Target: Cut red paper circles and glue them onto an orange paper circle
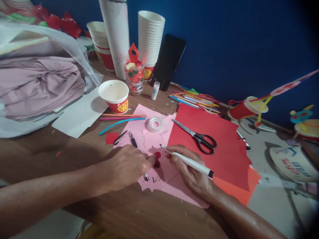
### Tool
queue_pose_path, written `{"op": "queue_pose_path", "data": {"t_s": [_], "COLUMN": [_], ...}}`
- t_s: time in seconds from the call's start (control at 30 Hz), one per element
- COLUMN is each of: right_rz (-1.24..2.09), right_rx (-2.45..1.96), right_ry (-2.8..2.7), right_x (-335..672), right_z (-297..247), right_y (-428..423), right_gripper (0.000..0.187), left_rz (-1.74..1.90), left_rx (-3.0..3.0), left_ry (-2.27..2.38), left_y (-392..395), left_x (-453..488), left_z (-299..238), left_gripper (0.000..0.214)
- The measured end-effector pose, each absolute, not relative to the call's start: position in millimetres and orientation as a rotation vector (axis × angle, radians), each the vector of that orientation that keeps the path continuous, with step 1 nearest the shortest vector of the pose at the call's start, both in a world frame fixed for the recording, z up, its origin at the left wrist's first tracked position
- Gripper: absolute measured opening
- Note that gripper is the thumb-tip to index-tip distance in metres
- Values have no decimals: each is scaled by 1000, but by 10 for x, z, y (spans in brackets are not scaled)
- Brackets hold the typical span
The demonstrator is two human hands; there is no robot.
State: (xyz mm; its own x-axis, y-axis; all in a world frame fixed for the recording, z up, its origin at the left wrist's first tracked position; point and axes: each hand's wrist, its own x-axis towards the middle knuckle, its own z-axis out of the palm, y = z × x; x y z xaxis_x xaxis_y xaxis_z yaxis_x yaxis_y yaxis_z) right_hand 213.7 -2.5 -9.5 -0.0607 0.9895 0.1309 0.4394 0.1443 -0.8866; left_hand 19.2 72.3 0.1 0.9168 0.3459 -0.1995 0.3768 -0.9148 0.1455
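Note:
My right hand (190, 167) is closed around a white marker (191, 162), its bare tip over the pink paper and its black end toward my wrist. My left hand (131, 166) has curled fingers, with the fingertips at the edge of two small red paper circles (157, 155). The lower circle looks darker. Beneath both hands lies pink paper (161, 141) with a jagged edge and a few black marks. A black pen (133, 140) passes under my left hand, and its other end shows below the hand.
Black-handled scissors (204, 142) lie on red paper (224, 159). Behind the hands are a tape roll (156, 124), a paper cup (114, 96), a glue stick (155, 90) and pipe cleaners (196, 99). Stacked cups (151, 36) and a phone (169, 61) stand by the wall; a fabric-filled bag (42, 76) sits left.

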Motion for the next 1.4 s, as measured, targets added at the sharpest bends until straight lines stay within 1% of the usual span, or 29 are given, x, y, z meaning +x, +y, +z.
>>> {"op": "queue_pose_path", "data": {"t_s": [0.2, 0.27, 0.43, 0.57, 0.77, 0.93, 1.03, 1.1, 1.2, 1.4], "right_rz": [1009, 1013, 955, 920, 813, 861, 793, 740, 740, 674], "right_rx": [-1448, -1464, -1630, -1674, -1635, -1644, -1563, -1504, -1453, -1421], "right_ry": [-1381, -1319, -1357, -1425, -1499, -1474, -1403, -1437, -1607, -1915], "right_x": [2097, 2088, 2094, 2069, 2020, 2022, 2002, 1994, 2010, 2051], "right_z": [-214, -249, -262, -232, -172, -177, -221, -255, -283, -207], "right_y": [-26, -31, -35, -32, -10, -19, -34, -45, -61, -46], "right_gripper": [13, 10, 15, 15, 14, 10, 9, 10, 13, 19], "left_rz": [-255, -243, -265, -274, -294, -301, -261, -246, -257, -269], "left_rx": [2852, 2850, 2868, 2869, 2855, 2848, 2871, 2887, 2898, 2916], "left_ry": [554, 546, 545, 552, 540, 534, 523, 529, 529, 510], "left_y": [727, 725, 702, 695, 704, 702, 698, 695, 690, 716], "left_x": [197, 194, 180, 184, 189, 186, 186, 185, 182, 177], "left_z": [35, 34, 15, 0, -24, -3, -2, -10, -21, -24], "left_gripper": [32, 33, 34, 34, 33, 33, 34, 32, 23, 13]}}
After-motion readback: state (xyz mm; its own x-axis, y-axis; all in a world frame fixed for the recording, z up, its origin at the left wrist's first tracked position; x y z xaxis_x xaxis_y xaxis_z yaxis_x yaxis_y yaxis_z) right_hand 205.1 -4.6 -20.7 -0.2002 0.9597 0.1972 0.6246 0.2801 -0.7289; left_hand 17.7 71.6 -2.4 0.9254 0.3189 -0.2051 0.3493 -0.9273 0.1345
